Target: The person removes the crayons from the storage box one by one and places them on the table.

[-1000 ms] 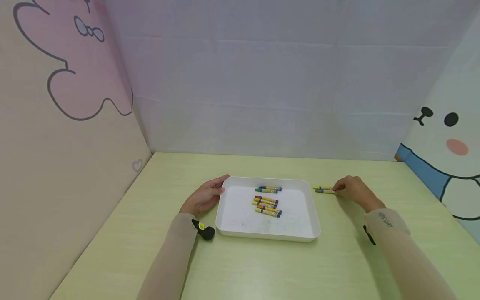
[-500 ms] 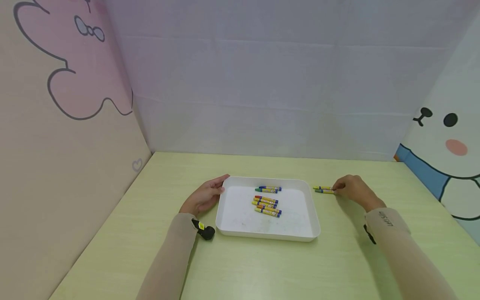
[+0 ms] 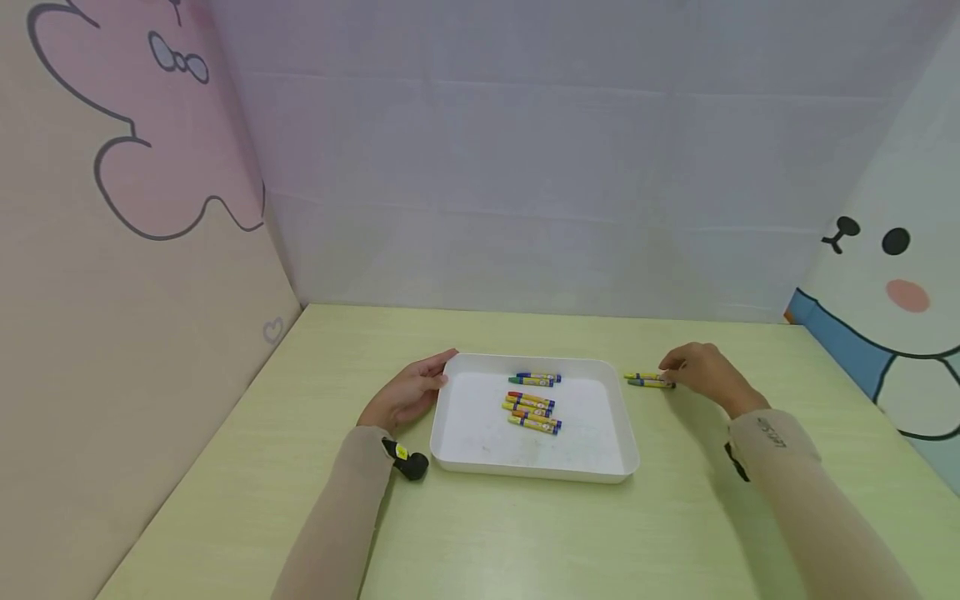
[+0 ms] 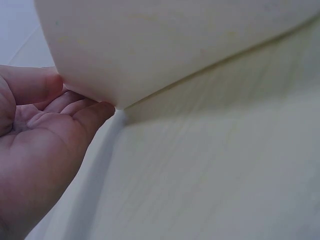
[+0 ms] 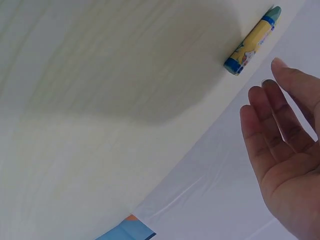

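Observation:
At the left side of the white tray [image 3: 585, 446], my left hand [image 3: 405, 394] grips its edge. In the left wrist view the thumb and fingertips of that hand [image 4: 47, 130] meet the tray's wall [image 4: 150, 45]. My right hand [image 3: 708, 379], fingers loosely bent, is just beyond the right ends of a yellow crayon [image 3: 641, 376] and a dark green crayon [image 3: 648, 383], lying side by side on the table. In the right wrist view the hand [image 5: 287, 145] holds nothing, and a green-tipped crayon [image 5: 253, 41] lies apart from its fingers.
Inside the tray, a blue crayon [image 3: 546, 377] and a green crayon [image 3: 530, 382] lie toward the back. A row of red, yellow and orange crayons [image 3: 532, 423] lies nearer the middle. The table [image 3: 480, 533] ends at a pale backdrop [image 3: 525, 192].
My right hand has let go of the crayons' right end and risen slightly away, so the dark green crayon's blue end now shows. My left hand stays at the tray.

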Demonstrator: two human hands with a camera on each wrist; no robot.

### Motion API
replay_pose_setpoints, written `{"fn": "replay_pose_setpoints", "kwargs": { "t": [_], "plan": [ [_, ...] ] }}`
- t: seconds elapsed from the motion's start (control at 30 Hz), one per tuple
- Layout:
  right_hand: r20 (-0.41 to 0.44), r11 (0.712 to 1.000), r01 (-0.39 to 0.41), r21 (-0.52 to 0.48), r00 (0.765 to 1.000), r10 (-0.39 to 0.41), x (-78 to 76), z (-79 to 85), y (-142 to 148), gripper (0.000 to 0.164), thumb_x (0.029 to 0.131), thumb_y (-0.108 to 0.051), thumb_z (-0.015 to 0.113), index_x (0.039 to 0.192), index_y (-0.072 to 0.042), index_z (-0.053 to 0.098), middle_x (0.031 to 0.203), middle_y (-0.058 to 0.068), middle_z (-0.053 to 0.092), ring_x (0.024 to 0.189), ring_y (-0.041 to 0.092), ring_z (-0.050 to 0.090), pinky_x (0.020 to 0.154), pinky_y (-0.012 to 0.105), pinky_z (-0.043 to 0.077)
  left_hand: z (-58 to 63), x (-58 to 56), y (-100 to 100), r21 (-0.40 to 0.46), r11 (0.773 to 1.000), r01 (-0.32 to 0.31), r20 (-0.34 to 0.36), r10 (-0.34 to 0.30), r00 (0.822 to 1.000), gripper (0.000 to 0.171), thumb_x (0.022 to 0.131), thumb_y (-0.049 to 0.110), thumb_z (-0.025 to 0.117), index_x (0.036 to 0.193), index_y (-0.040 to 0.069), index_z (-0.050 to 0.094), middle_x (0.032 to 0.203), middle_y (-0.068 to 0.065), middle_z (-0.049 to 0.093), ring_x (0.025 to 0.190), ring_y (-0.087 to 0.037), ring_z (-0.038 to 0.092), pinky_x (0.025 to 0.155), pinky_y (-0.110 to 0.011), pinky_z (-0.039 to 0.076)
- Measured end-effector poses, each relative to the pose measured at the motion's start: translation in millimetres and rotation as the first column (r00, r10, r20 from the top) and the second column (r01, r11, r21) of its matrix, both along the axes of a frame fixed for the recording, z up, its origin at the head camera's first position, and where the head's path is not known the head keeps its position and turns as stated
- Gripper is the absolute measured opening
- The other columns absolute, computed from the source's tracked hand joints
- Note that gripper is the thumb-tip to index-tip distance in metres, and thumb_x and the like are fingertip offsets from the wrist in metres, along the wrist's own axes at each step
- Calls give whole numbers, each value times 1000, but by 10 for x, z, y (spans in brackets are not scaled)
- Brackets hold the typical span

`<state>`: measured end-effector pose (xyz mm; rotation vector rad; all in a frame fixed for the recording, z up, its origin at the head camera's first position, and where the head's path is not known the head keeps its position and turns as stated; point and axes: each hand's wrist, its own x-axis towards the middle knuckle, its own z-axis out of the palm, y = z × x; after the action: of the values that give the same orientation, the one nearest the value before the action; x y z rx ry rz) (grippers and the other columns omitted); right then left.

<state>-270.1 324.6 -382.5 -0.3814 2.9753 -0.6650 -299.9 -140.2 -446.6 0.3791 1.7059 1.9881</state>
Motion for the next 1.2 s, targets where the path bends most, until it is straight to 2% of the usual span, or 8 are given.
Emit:
{"fn": "replay_pose_setpoints", "kwargs": {
  "t": [0.23,0.47,0.7,0.93,1.2],
  "plan": [
    [-23,999,-42,18,999,42,-25,81,-128,24,90,-9,63,108,7,68,96,18,70,83,27,65,72,43,55,-13,-3,2,11,1000,3,0,-3,1000,60,99,-9,34,154,5,14,163,-8,7,148,-26,12,121,-43,14],
    [-40,999,-53,5,998,53,-36,170,-262,25,91,-11,64,109,6,68,98,18,70,89,30,64,77,46,54,-7,4,-7,11,1000,5,-1,-5,1000,60,99,-8,34,154,5,14,163,-7,6,148,-25,11,120,-42,15],
    [-24,997,-63,-39,998,62,-57,243,-390,27,91,-11,64,110,8,67,104,21,70,95,33,65,82,47,54,-1,3,-3,4,1000,-2,2,2,1000,60,99,-8,34,154,6,15,163,-7,7,148,-25,12,120,-42,16],
    [12,995,-67,-75,998,68,-119,263,-529,27,92,-11,63,112,6,67,107,19,69,97,32,64,82,44,54,-5,-1,-10,6,1000,13,-15,-13,1000,60,100,-7,34,154,5,13,163,-9,6,149,-27,11,121,-43,14],
    [50,992,-90,-90,994,95,-179,295,-687,27,92,-13,63,113,4,68,108,18,69,98,32,64,84,45,54,3,3,-1,7,1000,12,-4,-12,1000,60,100,-8,32,155,5,13,162,-10,8,148,-27,13,120,-43,16]
  ]
}}
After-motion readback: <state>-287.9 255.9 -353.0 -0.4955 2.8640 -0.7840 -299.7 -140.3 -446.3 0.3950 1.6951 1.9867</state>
